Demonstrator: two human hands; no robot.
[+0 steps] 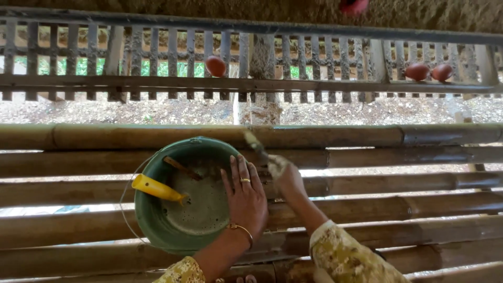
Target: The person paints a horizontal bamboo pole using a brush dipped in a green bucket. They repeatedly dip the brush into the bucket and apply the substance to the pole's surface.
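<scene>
The green bucket (157, 209) sits on the bamboo-slat floor (398, 209), holding a layer of greenish-brown mash with a yellow-handled scoop (155, 188) and a thin brown stick (181, 167) lying in it. The left hand (246, 196) rests flat on the bucket's right rim, fingers (234, 169) together and extended, while the right hand (285, 175) just beside it has its fingers closed around a mash-caked tool (255, 144). Beyond, three brown eggs (215, 66) lie on the slatted wooden tray (314, 84).
</scene>
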